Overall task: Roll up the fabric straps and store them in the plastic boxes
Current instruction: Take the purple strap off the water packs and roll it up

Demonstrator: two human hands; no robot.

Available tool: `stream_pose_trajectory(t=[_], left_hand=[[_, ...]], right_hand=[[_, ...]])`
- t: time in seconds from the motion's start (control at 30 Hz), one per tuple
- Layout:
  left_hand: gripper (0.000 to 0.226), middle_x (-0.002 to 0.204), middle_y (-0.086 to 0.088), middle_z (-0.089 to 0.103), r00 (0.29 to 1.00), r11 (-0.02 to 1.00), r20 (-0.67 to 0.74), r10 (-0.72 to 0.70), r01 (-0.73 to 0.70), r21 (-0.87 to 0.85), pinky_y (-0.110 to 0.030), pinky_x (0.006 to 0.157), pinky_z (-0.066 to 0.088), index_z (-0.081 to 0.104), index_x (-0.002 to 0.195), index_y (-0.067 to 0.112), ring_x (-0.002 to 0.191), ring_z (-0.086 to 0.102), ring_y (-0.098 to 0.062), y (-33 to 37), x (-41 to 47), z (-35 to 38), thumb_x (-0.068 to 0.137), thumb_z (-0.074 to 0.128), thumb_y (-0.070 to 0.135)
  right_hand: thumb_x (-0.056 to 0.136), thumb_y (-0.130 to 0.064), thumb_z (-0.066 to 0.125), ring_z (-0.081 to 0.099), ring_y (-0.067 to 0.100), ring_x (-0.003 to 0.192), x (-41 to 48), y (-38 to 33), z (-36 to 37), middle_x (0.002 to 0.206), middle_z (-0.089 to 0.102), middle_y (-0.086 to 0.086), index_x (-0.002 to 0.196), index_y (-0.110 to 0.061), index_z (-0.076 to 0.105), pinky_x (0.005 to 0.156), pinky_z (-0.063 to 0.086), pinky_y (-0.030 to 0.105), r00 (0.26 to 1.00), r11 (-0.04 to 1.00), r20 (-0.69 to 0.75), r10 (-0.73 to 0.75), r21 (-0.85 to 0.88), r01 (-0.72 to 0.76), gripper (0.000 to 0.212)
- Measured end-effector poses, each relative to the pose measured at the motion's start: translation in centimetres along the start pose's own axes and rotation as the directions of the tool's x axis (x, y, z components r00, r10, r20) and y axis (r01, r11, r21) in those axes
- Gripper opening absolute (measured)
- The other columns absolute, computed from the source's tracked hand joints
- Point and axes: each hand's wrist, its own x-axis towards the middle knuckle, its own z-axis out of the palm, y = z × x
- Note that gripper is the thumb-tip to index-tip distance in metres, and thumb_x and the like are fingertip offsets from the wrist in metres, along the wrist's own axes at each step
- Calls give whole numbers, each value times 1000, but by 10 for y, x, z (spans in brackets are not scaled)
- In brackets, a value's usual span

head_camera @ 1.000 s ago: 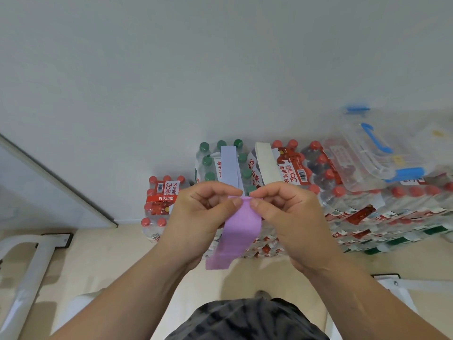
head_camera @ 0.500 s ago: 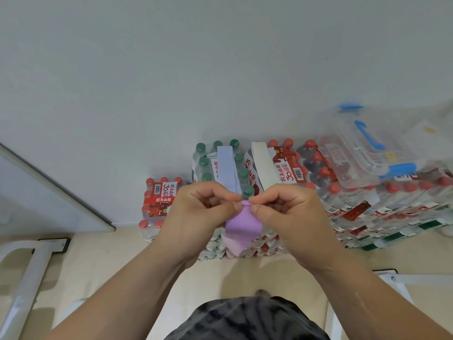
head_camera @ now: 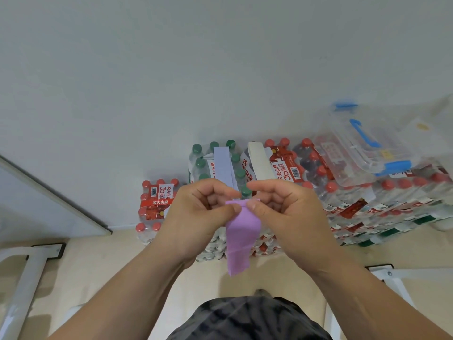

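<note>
while both hands pinch, purple strap (head_camera: 241,238) hangs lengthwise down.

The left forearm (head_camera: 127,288) and right forearm (head_camera: 355,288) rise from the lower corners and converge mid-frame. The left hand (head_camera: 196,214) and right hand (head_camera: 286,214) face each other, fingers curled, thumbs and forefingers pinching the purple strap (head_camera: 241,239) at its top edge.

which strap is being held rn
The purple strap, pinched by left hand and right hand; the blue-grey strap and cream strap lie on bottle packs.
</note>
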Motion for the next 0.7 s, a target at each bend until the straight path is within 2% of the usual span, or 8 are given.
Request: stream_pose_trajectory(t=[0.1,0.2,0.3,0.5,0.57,0.67,0.7], left_hand=[[25,75,-17,73,999,999,0,-39,39,9,-32,64,56,79,80,18,67,68,-22,1,1,-2,82,73,-6],[14,81,-19,76,998,997,-8,-70,70,19,-41,70,60,79,83,16,71,73,-25,1,0,-2,83,75,3],[14,84,-17,77,996,996,-24,-80,81,21,-49,76,61,80,85,14,76,75,-31,2,-1,0,86,73,3],[14,83,-17,77,997,998,-63,-51,54,43,-59,77,59,80,86,12,81,74,-41,5,0,2,87,72,1],[19,81,-17,77,997,998,-67,-38,41,44,-55,77,60,81,83,15,80,74,-40,6,1,3,86,72,-1],[26,75,-14,76,997,998,-72,-15,20,63,-40,69,59,82,79,22,69,71,-28,8,3,0,84,73,-2],[26,75,-13,75,998,997,-66,-8,12,74,-38,68,59,82,79,22,68,70,-30,9,3,-2,84,73,-3]], right_hand=[[86,-5,75,70,14,73,1,0,0,82,77,1,93,-21,78,70,58,25,1000,1000,-9,-3,-18,3,17],[86,-7,76,70,14,75,2,-1,1,82,77,0,87,-21,77,72,59,26,1000,1000,-7,-7,-20,7,15],[87,-5,74,69,10,74,4,-3,3,81,76,-3,86,-22,76,71,58,24,1000,1000,7,-4,-18,4,17],[90,-6,72,70,12,78,7,-3,4,85,76,-2,89,-20,75,71,57,24,999,1000,24,21,-11,-20,14],[90,-7,71,72,20,82,8,-1,5,86,76,3,92,-18,74,73,60,29,999,999,27,42,10,-42,12],[90,-11,73,71,38,86,9,1,6,84,75,14,95,-19,73,77,60,48,997,996,27,75,49,-77,9],[89,-10,73,71,38,86,9,1,6,84,75,15,94,-19,73,78,60,48,997,995,27,78,60,-79,10]])
